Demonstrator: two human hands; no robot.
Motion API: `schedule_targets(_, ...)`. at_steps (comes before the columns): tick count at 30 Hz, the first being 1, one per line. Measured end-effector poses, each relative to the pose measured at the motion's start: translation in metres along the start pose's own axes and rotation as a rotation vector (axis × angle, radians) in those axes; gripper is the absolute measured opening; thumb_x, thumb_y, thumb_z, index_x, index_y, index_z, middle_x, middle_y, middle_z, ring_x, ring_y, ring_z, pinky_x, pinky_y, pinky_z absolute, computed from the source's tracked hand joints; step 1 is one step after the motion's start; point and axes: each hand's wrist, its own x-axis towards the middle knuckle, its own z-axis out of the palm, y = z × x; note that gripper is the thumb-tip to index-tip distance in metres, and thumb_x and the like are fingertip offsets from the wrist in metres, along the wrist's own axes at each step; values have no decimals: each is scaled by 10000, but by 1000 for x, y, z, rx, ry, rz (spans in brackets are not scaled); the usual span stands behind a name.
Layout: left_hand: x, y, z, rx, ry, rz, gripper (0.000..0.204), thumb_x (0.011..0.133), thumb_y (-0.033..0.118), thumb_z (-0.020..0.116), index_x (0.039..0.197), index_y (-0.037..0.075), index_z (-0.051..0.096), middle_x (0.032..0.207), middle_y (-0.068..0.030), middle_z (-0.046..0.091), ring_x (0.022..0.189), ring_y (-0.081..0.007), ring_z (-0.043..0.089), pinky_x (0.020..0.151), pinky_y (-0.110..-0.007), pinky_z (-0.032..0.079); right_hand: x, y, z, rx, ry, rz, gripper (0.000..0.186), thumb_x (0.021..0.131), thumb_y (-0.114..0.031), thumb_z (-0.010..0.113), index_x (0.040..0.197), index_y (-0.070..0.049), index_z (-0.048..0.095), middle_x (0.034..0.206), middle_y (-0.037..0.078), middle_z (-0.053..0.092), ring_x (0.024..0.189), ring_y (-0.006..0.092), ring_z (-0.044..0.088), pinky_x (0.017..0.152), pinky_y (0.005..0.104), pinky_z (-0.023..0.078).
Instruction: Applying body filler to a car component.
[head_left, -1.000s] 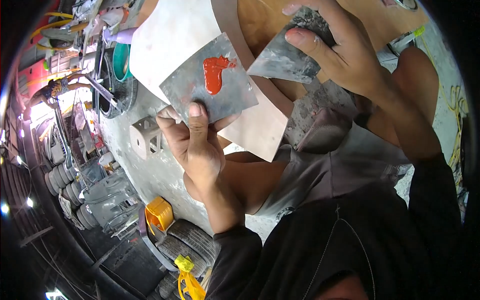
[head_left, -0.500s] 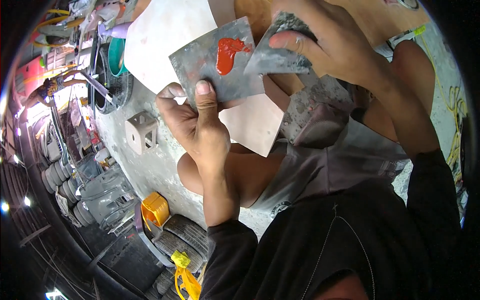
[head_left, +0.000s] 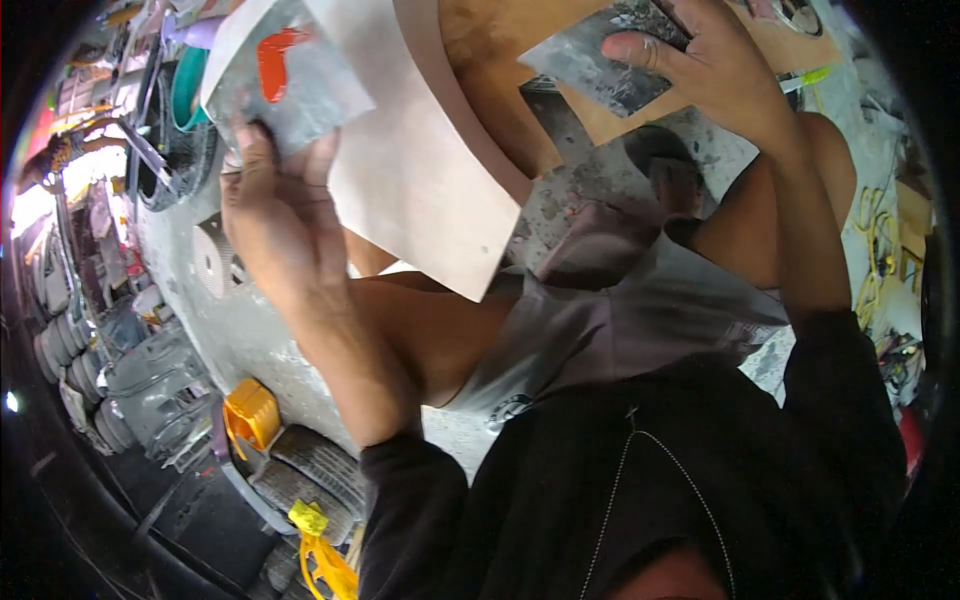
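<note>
Gripped from below, the grey mixing board point(head_left: 285, 85) sits in the person's left hand point(head_left: 275, 215), thumb lying up over its lower edge and the fingers hidden behind it, so the flat face tilts toward the person and away from the work. That hold looks meant to keep the orange-red dab of filler point(head_left: 275, 62) on the upper part of the board within easy reach while leaving it clear of the pale panel point(head_left: 420, 190) that slants down between the two arms. The right hand point(head_left: 705, 75) is closed on a thin grey spreader blade point(head_left: 600, 62), fingers pressed across its back and the blade laid nearly flat against the brown surface point(head_left: 490, 60) at the top of the view; I judge the flat angle suits wiping or smearing rather than scooping, though whether the blade edge truly touches the surface I cannot tell. Board and blade are well apart, one at the upper left, the other at the upper right. Up close, the board is a smeared, dull metal-grey plate with dried streaks over it, and the filler on it is a bright, wet-looking blotch with a ragged outline. The spreader is mottled dark and light grey, crusted along its face. Below the left forearm lie stacked tyres point(head_left: 310, 470) and a yellow container point(head_left: 250, 415) on the ground.
</note>
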Motion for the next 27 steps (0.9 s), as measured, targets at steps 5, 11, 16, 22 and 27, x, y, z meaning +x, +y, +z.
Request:
schedule_targets(5, 2, 7, -27, -239, -94, -118, 271, 1009, 96, 522, 1209, -83, 561, 1188, -193, 655, 1021, -250, 691, 918, -362, 599, -15, 32, 0, -338, -209, -57, 248, 836, -146, 720, 1010, -49, 573, 897, 82, 587, 778, 232, 559, 772, 331, 466)
schedule_targets(11, -14, 14, -39, -320, -219, -129, 298, 1016, 55, 484, 1259, -115, 517, 1201, -271, 620, 1063, -265, 666, 958, -311, 584, -62, 69, 51, -632, -285, -424, 197, 827, -114, 608, 1023, -95, 600, 1191, 92, 597, 1108, 318, 568, 961, 428, 448)
schedule_targets(16, -24, 20, -37, -349, -182, -134, 280, 1003, 55, 515, 1230, -105, 549, 1182, -240, 651, 1043, -263, 684, 885, -343, 618, -89, 98, 76, -841, -455, -585, 379, 857, -181, 522, 1225, -212, 607, 1310, 26, 577, 1282, 232, 490, 1105, 461, 333)
schedule_targets(22, -23, 23, -46, -376, -227, -162, 313, 1017, 65, 486, 1260, -132, 503, 1219, -282, 609, 1105, -292, 652, 946, -352, 596, -93, 98, 72, -900, -483, -532, 434, 843, -195, 551, 1269, -259, 601, 1336, -9, 567, 1312, 203, 470, 1136, 469, 304)
schedule_targets(27, -17, 19, -54, -368, -298, -110, 370, 1037, 49, 426, 1343, -157, 404, 1253, -307, 558, 1111, -290, 624, 1002, -335, 560, -85, 85, 48, -1004, -527, -472, 462, 815, -150, 586, 1266, -248, 613, 1309, 4, 592, 1297, 208, 490, 1131, 461, 319)
